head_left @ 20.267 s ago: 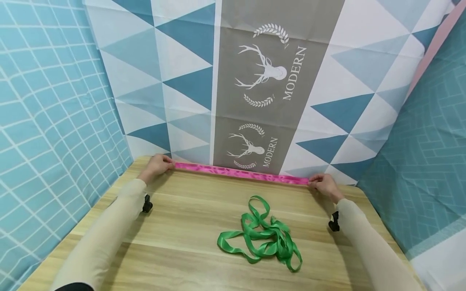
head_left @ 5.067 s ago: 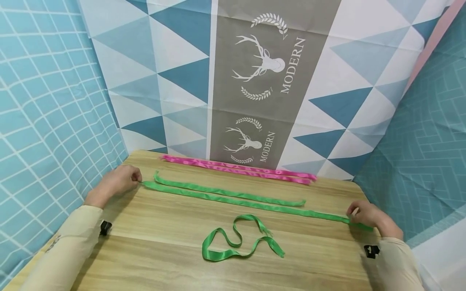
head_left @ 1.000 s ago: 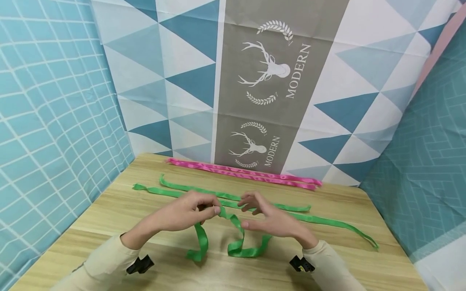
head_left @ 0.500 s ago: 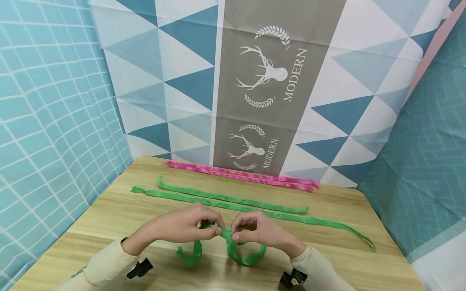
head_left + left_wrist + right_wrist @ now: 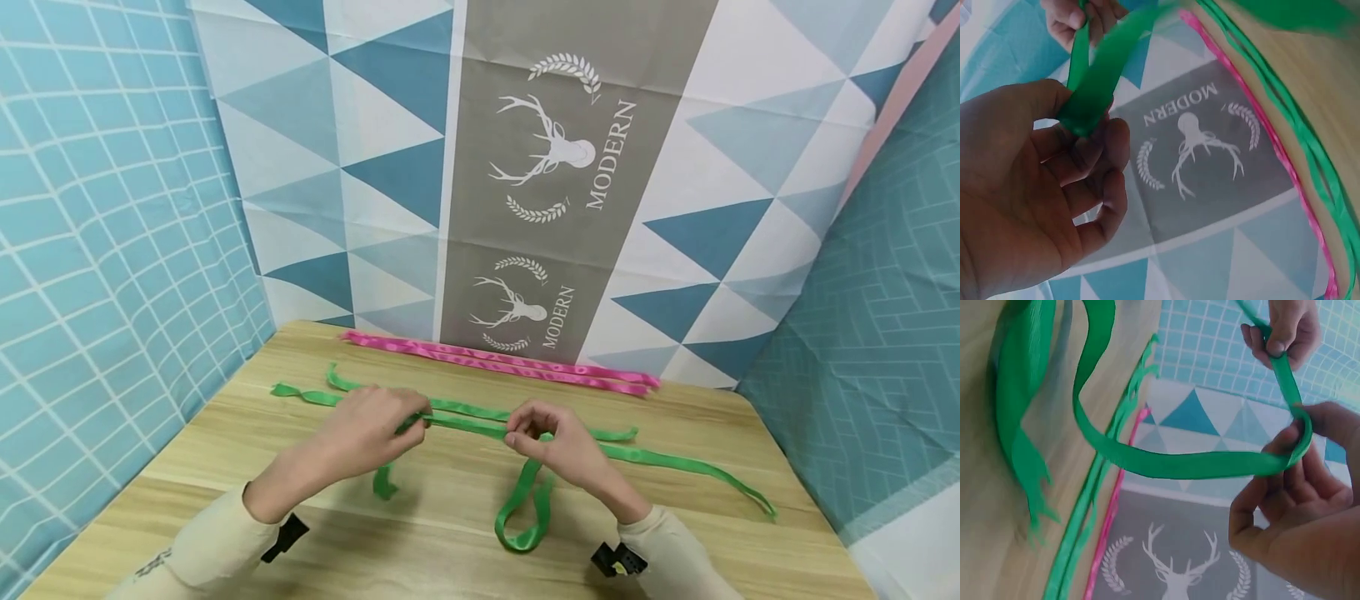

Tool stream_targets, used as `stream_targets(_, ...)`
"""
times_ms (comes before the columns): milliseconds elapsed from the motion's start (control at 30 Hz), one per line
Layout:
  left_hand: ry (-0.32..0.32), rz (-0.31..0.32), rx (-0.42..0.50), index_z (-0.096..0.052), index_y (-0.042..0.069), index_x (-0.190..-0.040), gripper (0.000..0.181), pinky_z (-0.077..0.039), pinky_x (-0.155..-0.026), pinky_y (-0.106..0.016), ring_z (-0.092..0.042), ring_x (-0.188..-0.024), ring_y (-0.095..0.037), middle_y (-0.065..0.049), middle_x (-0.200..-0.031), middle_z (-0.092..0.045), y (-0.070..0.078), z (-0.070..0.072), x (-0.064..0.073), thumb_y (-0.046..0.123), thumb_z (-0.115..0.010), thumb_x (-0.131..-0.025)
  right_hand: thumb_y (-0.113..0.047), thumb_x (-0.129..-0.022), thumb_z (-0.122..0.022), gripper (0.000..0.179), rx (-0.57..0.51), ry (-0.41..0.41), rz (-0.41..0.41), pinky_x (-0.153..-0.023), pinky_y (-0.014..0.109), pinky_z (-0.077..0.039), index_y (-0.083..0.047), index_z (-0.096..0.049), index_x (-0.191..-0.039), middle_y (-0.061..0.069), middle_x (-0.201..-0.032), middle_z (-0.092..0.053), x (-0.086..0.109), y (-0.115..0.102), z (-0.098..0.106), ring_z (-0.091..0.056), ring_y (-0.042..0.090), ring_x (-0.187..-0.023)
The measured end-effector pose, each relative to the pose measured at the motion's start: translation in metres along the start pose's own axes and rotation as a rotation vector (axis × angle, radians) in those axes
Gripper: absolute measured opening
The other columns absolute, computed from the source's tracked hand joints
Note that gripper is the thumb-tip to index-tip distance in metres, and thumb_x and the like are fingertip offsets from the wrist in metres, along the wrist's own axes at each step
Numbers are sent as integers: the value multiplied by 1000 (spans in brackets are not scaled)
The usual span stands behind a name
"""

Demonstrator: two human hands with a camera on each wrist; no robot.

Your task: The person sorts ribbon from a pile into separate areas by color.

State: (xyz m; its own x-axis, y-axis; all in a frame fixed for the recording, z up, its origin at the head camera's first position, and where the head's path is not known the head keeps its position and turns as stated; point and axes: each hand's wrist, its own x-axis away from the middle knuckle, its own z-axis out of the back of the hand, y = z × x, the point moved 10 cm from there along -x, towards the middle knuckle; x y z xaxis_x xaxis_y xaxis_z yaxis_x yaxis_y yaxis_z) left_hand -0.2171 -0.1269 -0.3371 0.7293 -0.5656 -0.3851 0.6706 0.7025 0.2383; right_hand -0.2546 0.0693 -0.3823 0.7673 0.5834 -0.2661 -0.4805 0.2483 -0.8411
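A green satin ribbon (image 5: 521, 533) is held up off the wooden table in both hands, with a short stretch running between them. My left hand (image 5: 371, 425) pinches it between thumb and fingers, and a tail hangs below that hand. In the left wrist view the green ribbon (image 5: 1100, 81) folds over the index finger. My right hand (image 5: 558, 446) pinches it further along. From there a loop drops toward the table; the right wrist view shows the ribbon (image 5: 1179, 464) curving away from the pinching right fingers. Behind the hands, a short green ribbon (image 5: 465, 408) and a longer green ribbon (image 5: 675, 458) lie stretched out.
Two pink ribbons (image 5: 495, 364) lie side by side along the back edge of the wooden table (image 5: 300, 533). A patterned cloth (image 5: 540, 208) with deer heads hangs behind, and a blue gridded cloth (image 5: 97, 250) hangs at the left.
Earlier the pink ribbon was being laid out, then the green ones. In the last second the right hand has closed on the third green ribbon, and both hands have lifted it and moved slightly apart.
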Motion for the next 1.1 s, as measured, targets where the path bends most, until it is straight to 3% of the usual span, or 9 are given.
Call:
stream_targets(133, 4, 29, -5, -56, 24, -77, 23, -35, -49, -24, -34, -54, -1, 16, -65, -42, -7, 11, -1, 12, -59, -96, -17, -97, -73, 14, 44, 70, -57, -67, 30, -49, -9, -68, -107, 7, -87, -66, 1, 3, 16, -60, 24, -76)
stream_targets(233, -6, 43, 17, -59, 25, -79, 23, -39, -53, -25, -38, -56, -1, 17, -66, -45, -11, 18, -2, 15, -58, -99, -13, -95, -73, 13, 90, 102, -67, -68, 31, -50, -12, -69, -107, 4, -87, -64, 2, 2, 26, -60, 23, -77)
stream_targets(333, -21, 73, 65, -61, 26, -82, 24, -44, -59, -28, -46, -54, 0, 17, -67, -48, -17, 26, -2, 18, -55, -103, -7, -93, -72, 13, 172, 130, -45, -67, 32, -49, -15, -70, -103, -1, -85, -64, 4, 0, 34, -60, 19, -75)
stream_targets(533, 17, 125, 94, -53, 25, -75, 30, -42, -59, -31, -45, -52, 1, 14, -62, -43, -27, 46, 5, 17, -53, -104, 3, -87, -70, 18, 325, 190, 3, -64, 32, -49, -13, -71, -95, -8, -79, -64, 7, 1, 46, -58, 14, -70)
stream_targets(700, 42, 127, 78, -59, 26, -79, 27, -47, -61, -31, -50, -60, -2, 18, -72, -55, -32, 55, 7, 15, -52, -103, -7, -91, -75, 7, 230, 227, -130, -63, 29, -47, -11, -69, -94, -1, -79, -65, 18, 15, 63, -57, 18, -69)
stream_targets(767, 35, 132, 103, -62, 26, -82, 27, -48, -65, -32, -51, -59, -2, 17, -74, -58, -35, 56, 6, 15, -51, -104, -15, -93, -77, 11, 165, 230, -166, -62, 30, -46, -10, -68, -95, 4, -79, -63, 25, 18, 72, -56, 20, -69)
stream_targets(967, -15, 155, 284, -65, 22, -85, 28, -46, -65, -33, -47, -57, -7, 7, -73, -57, -53, 54, 6, 11, -49, -105, -24, -94, -77, 20, -19, 185, -185, -61, 35, -47, -7, -68, -98, 17, -84, -62, 46, 24, 85, -53, 22, -67)
stream_targets(1100, -58, 182, 380, -67, 20, -86, 29, -46, -66, -31, -52, -63, -13, 3, -77, -60, -65, 50, 10, 12, -48, -107, -24, -94, -77, 21, -6, 126, -194, -59, 32, -48, -7, -70, -103, 16, -84, -63, 58, 30, 87, -55, 24, -67)
